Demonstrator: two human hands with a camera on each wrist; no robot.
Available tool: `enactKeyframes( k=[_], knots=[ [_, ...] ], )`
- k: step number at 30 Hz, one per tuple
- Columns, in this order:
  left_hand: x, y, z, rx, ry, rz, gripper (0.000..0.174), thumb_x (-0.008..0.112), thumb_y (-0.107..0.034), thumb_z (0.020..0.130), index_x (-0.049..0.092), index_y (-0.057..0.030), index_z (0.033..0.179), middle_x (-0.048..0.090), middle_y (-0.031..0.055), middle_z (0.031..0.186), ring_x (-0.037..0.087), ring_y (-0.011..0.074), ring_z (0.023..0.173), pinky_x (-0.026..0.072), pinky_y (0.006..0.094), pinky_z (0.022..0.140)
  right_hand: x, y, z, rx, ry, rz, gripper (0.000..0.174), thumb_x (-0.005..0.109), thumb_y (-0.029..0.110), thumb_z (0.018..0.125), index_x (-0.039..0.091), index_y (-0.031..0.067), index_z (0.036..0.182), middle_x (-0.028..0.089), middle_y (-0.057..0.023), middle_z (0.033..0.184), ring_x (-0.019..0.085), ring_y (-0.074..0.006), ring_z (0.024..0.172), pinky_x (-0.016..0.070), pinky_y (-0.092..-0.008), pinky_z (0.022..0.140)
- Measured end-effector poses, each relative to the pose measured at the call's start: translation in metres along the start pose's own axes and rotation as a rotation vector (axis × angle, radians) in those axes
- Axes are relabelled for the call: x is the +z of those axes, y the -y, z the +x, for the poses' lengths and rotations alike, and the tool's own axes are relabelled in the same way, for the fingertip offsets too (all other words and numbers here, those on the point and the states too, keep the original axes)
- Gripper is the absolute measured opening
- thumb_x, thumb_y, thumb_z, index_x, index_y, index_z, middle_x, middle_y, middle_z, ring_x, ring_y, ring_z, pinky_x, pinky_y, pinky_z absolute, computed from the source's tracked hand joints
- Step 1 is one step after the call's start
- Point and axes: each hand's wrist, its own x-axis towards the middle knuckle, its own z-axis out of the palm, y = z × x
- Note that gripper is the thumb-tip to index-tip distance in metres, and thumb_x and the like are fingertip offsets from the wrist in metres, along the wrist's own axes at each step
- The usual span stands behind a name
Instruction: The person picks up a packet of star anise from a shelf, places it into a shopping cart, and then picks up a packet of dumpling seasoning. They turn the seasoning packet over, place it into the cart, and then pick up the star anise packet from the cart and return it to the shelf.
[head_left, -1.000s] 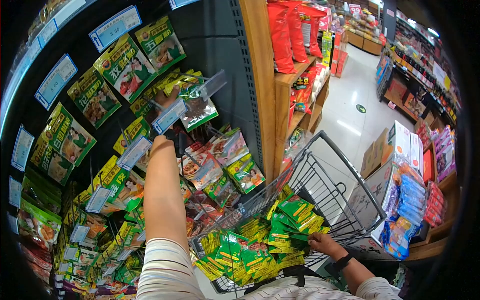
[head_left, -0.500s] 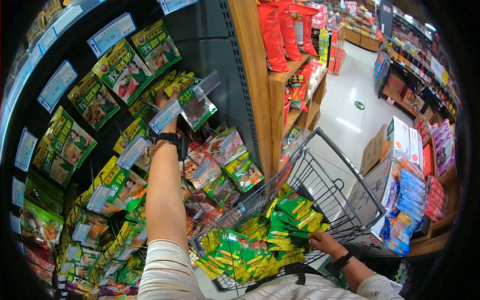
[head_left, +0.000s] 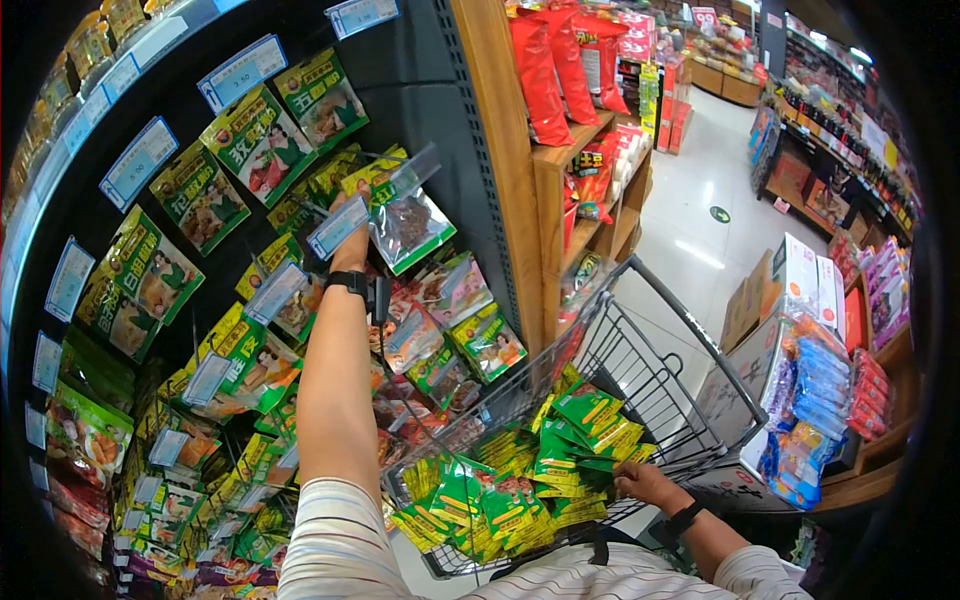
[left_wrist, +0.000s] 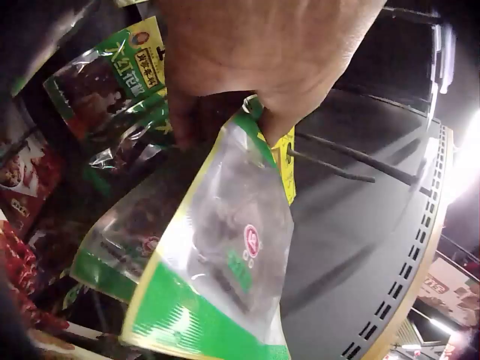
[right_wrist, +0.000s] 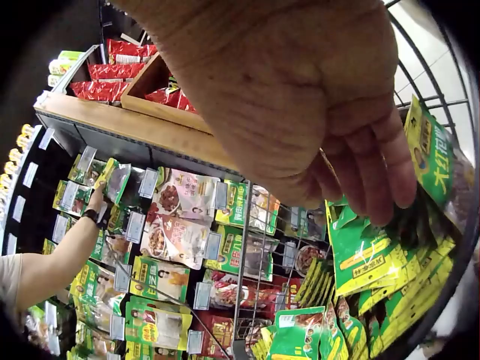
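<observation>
At the hanging rack my left hand point(head_left: 350, 232) pinches the top of a spice packet point(left_wrist: 225, 240), which has a clear window over a green lower end. In the head view a price tag point(head_left: 338, 226) covers part of this hand. A metal hook point(left_wrist: 337, 159) sticks out beside the pinched packet in the left wrist view. Over the cart, my right hand point(head_left: 650, 485) grips the edge of green and yellow spice packets point(right_wrist: 390, 259); its bent fingers overlap them, and the thumb is hidden. Another packet point(right_wrist: 435, 150) stands tilted beside those fingers.
Several packet rows point(head_left: 245, 365) hang on hooks at left and below. The wire shopping cart point(head_left: 690, 440) holds piles of packets. A wooden post point(head_left: 500, 150) and shelves with red bags point(head_left: 540, 80) flank the rack. Boxes and bagged goods point(head_left: 800, 365) stand at right.
My left hand has moved a little right and down from deeper among the hanging packets, and its packet shows more fully. The right hand stays nearly still over the cart.
</observation>
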Motion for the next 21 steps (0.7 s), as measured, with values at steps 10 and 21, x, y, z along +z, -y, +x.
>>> enactKeyframes(
  k=[10, 21],
  knots=[
    [0.002, -0.062, -0.043, -0.389, 0.079, 0.158, 0.064, 0.06, -0.053, 0.09, 0.061, 0.0008, 0.124, 0.061, 0.0179, 0.13, 0.054, 0.0309, 0.12, 0.0352, 0.0357, 0.105, 0.004, 0.01, 0.002, -0.131, 0.006, -0.171, 0.028, 0.062, 0.023, 0.091, 0.064, 0.0014, 0.109, 0.07, -0.0127, 0.086, 0.07, -0.0214, 0.077, 0.0551, -0.0332, 0.072],
    [0.01, -0.068, -0.067, -0.224, 0.242, -0.508, 0.029, 0.07, -0.022, 0.091, 0.066, -0.001, 0.111, 0.067, 0.0018, 0.105, 0.06, 0.0116, 0.093, 0.0436, 0.0259, 0.088, 0.009, -0.009, 0.004, -0.158, 0.056, -0.103, 0.024, 0.059, 0.02, 0.094, 0.062, 0.0007, 0.109, 0.07, -0.012, 0.085, 0.07, -0.0194, 0.075, 0.0553, -0.0326, 0.068]
  ],
)
